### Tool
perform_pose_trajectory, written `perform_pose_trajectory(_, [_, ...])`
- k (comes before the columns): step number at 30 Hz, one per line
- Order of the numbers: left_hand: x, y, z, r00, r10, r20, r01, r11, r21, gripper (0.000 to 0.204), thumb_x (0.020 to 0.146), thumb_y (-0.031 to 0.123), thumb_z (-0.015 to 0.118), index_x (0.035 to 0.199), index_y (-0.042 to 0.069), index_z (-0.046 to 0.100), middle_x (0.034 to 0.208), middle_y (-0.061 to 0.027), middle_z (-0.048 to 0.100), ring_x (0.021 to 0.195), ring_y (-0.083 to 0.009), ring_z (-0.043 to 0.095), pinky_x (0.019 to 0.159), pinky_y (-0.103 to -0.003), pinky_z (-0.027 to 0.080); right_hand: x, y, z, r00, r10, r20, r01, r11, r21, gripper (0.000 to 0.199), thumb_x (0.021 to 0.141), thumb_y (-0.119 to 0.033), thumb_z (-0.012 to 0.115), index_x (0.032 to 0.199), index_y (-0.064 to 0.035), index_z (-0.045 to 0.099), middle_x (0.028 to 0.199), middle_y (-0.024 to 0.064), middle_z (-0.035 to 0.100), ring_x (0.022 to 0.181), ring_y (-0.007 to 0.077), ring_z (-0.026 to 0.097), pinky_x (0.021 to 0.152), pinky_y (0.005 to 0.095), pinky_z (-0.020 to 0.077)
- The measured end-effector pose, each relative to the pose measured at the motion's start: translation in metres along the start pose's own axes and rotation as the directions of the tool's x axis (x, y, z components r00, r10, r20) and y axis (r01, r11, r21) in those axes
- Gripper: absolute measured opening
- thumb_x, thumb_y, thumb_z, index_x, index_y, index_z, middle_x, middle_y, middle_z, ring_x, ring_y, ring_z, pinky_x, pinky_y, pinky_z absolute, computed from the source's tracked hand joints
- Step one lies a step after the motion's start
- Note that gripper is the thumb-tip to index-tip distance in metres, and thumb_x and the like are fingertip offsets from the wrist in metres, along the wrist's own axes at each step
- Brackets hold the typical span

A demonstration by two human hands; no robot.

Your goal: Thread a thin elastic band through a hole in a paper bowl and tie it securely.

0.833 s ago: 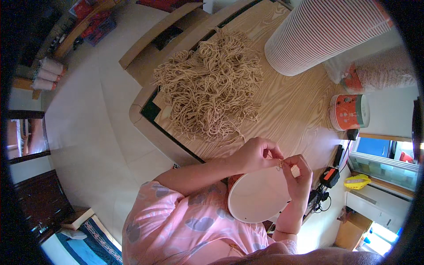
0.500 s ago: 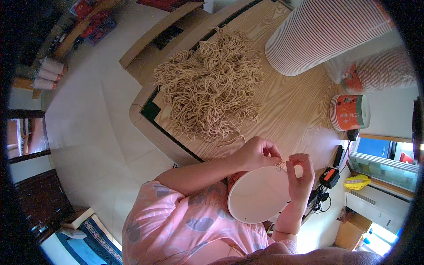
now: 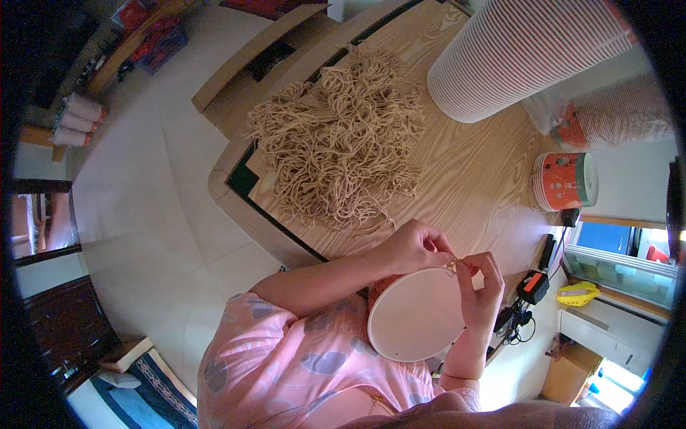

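A white paper bowl (image 3: 414, 314) with an orange outside is held close to my chest, its open mouth facing up at me. My left hand (image 3: 418, 247) and my right hand (image 3: 482, 289) meet at the bowl's far rim. Both pinch a short tan string (image 3: 455, 267) there between thumb and fingertips. A big loose heap of the same tan strings (image 3: 336, 146) lies on the wooden table (image 3: 464, 171) just beyond my hands.
A tall stack of paper bowls (image 3: 525, 50) lies on its side at the table's far right. Beside it are a second wrapped stack (image 3: 618, 114) and a short orange stack (image 3: 564, 181). Black cables and a power strip (image 3: 532, 286) sit at the table's right edge.
My hands have stayed at the bowl's rim; the fingers have shifted slightly around the string. The bowl has barely moved.
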State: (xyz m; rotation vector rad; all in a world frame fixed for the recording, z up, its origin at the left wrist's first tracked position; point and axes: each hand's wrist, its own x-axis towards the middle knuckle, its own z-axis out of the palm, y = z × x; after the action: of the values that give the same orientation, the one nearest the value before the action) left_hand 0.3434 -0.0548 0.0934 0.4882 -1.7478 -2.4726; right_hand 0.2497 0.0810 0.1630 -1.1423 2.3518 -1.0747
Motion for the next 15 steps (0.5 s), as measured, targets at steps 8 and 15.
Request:
perform_pose_trajectory(8, [0.0031, -0.0068, 0.0022, 1.0, 0.002, 0.029, 0.0, 0.998, -0.056, 0.019, 0.077, 0.023, 0.072, 0.085, 0.006, 0.068, 0.07, 0.0023, 0.061, 0.063, -0.0038, 0.053, 0.056, -0.02, 0.042, -0.0019, 0.0002, -0.0015, 1.0, 0.006, 0.017, -0.006, 1.0, -0.011, 0.007, 0.073, 0.004, 0.062, 0.075, 0.0005, 0.056, 0.071, 0.0038, 0.053, 0.067, 0.0112, 0.048, 0.064, 0.0233, 0.0405])
perform_pose_trajectory(15, [0.0065, -0.0031, 0.0007, 0.96, -0.197, 0.198, 0.252, 0.917, -0.308, 0.025, 0.076, 0.02, 0.07, 0.091, 0.001, 0.067, 0.082, -0.0046, 0.066, 0.071, -0.0094, 0.06, 0.065, -0.024, 0.048, -0.0034, 0.0068, -0.0061, 1.0, 0.02, 0.021, -0.02, 0.999, 0.033, 0.008, 0.072, 0.005, 0.062, 0.075, -0.0009, 0.058, 0.074, 0.0068, 0.057, 0.068, 0.0151, 0.054, 0.063, 0.0262, 0.0444])
